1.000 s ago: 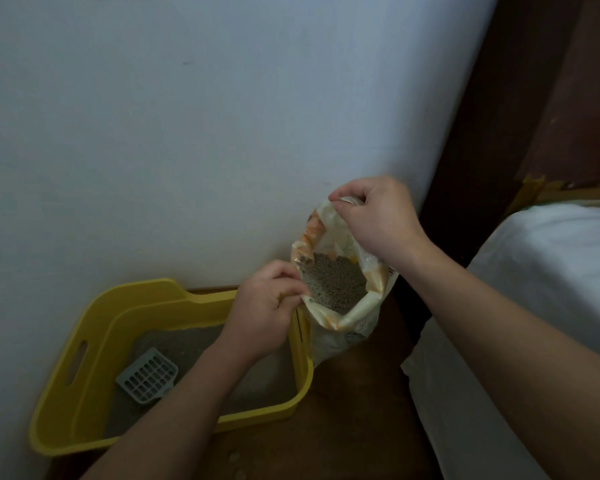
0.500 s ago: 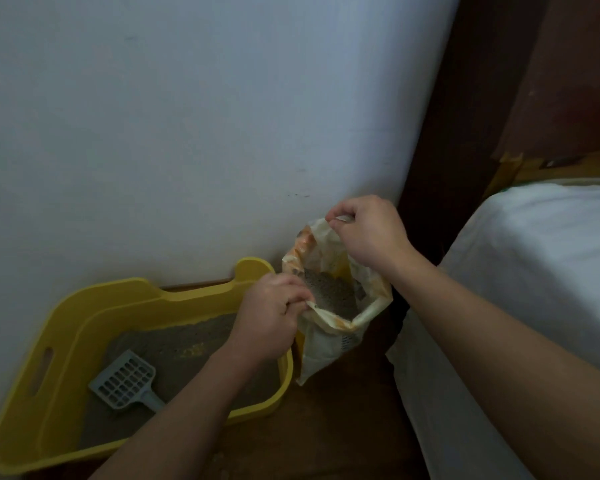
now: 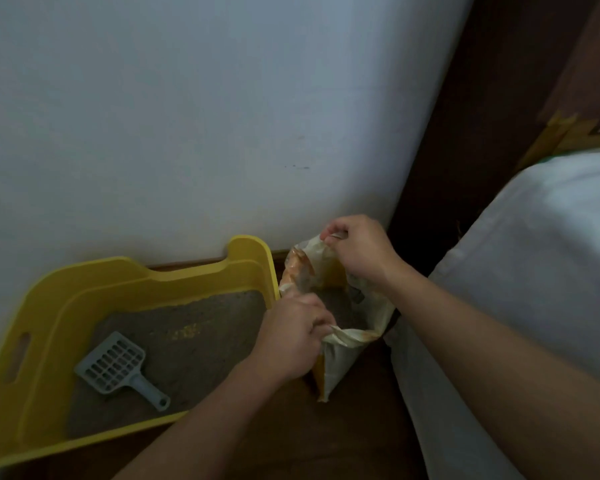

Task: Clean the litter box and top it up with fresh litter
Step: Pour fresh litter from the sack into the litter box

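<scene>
while both hands spread its mouth, the litter bag [image 3: 340,362] stands upright on the brown floor [image 3: 309,438] at lower centre-right of the frame, just beside the right wall of the yellow litter box [image 3: 49,296]; whether they touch, i cannot tell. the left hand [image 3: 293,336] has its fingers curled tight round the near lip of the bag, and the right hand [image 3: 359,252], higher in the frame, pinches the far lip between thumb and curled fingers. pulled apart like this, the soft opening stays wide and shows grey granules [image 3: 336,303] inside, which is probably the point: checking the fill and shaping a spout.

the box sits at lower left against the white wall, with a thin grey bed of litter [image 3: 194,327]. a pale slotted scoop [image 3: 113,363] lies flat on that litter, handle toward lower right, gripped by nobody, so the scooping looks set aside and the topping-up is in hand. next, i judge, the bag must be lifted and tipped over the box's right wall; being limp, it could sag and spill onto the floor beside the white bedding [image 3: 534,271].
</scene>
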Demonstrator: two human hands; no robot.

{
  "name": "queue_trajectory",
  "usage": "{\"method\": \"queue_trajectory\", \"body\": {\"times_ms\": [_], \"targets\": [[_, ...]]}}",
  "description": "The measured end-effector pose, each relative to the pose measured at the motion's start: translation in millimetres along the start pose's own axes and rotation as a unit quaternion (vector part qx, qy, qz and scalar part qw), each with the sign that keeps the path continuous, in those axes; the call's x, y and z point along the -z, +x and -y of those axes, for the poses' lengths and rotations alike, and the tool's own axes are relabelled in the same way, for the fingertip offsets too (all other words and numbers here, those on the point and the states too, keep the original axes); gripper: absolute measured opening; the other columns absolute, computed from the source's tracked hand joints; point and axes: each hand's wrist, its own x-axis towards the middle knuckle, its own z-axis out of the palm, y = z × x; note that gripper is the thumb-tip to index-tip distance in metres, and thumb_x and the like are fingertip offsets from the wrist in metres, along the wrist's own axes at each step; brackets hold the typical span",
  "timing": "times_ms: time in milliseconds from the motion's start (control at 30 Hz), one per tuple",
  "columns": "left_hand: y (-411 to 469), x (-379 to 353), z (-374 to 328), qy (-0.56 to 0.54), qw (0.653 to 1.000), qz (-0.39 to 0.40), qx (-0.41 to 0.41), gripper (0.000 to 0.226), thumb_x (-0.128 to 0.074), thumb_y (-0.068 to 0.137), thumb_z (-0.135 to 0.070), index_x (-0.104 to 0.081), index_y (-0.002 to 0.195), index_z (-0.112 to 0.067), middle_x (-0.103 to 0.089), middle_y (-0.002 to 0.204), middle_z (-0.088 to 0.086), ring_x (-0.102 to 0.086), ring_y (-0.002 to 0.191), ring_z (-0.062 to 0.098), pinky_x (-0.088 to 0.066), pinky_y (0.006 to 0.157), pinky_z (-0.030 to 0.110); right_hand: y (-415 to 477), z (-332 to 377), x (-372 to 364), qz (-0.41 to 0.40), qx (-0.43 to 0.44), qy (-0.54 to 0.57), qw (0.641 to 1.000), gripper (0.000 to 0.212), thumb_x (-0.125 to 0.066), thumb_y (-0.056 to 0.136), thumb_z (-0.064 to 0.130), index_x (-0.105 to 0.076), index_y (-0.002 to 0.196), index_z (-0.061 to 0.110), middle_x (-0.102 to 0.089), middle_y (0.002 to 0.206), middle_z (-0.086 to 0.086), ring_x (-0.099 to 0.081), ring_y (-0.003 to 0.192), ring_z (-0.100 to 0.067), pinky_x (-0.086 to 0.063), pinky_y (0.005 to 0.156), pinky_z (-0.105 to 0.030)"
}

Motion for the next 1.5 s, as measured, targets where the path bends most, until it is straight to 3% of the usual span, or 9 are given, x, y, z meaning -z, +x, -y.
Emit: {"method": "queue_trajectory", "body": {"times_ms": [233,467,633,967,1500], "targets": [[-10,-22,7,0.033,0.998,0.057,-0.014,0.015,-0.060,0.092,-0.035,-0.074,0.098,-0.032,-0.060,0.095,-0.018,-0.041,0.091,0.004,-0.036,0.087,0.027,-2,-21,-20,0.054,-0.005,-0.026,0.998,0.011,-0.066,0.089,0.020,-0.075,0.086,0.025,-0.073,0.094,0.003,-0.064,0.094,-0.013,-0.051,0.084,-0.028],[-5,-26,10,0.043,0.994,0.097,-0.015,0.013,-0.061,0.091,-0.032,-0.073,0.095,-0.032,-0.061,0.093,-0.016,-0.044,0.089,0.003,-0.036,0.094,0.030,1,-38,-38,0.052,-0.026,-0.017,0.998,0.018,-0.063,0.090,0.019,-0.070,0.077,0.029,-0.070,0.090,0.003,-0.063,0.089,-0.015,-0.051,0.077,-0.027],[-2,-27,10,0.065,0.992,0.107,-0.011,0.013,-0.062,0.091,-0.034,-0.072,0.098,-0.032,-0.061,0.094,-0.016,-0.045,0.091,0.005,-0.037,0.095,0.033,9,-45,-42,0.056,-0.019,-0.014,0.998,0.017,-0.063,0.090,0.020,-0.069,0.078,0.031,-0.071,0.091,0.003,-0.063,0.091,-0.015,-0.053,0.080,-0.031],[1,-28,7,0.089,0.987,0.133,0.007,0.016,-0.059,0.092,-0.037,-0.070,0.103,-0.036,-0.062,0.101,-0.016,-0.049,0.101,0.007,-0.032,0.103,0.036,15,-60,-45,0.055,-0.025,0.029,0.998,0.011,-0.067,0.090,0.021,-0.076,0.094,0.026,-0.072,0.099,0.004,-0.064,0.096,-0.012,-0.048,0.082,-0.024],[-1,-30,10,0.100,0.988,0.119,-0.002,0.025,-0.065,0.087,-0.043,-0.067,0.111,-0.037,-0.062,0.112,-0.018,-0.048,0.108,0.006,-0.030,0.105,0.035,16,-59,-37,0.046,-0.035,0.009,0.998,0.024,-0.071,0.088,0.018,-0.074,0.112,0.019,-0.072,0.111,0.001,-0.063,0.105,-0.013,-0.043,0.089,-0.021]]}}
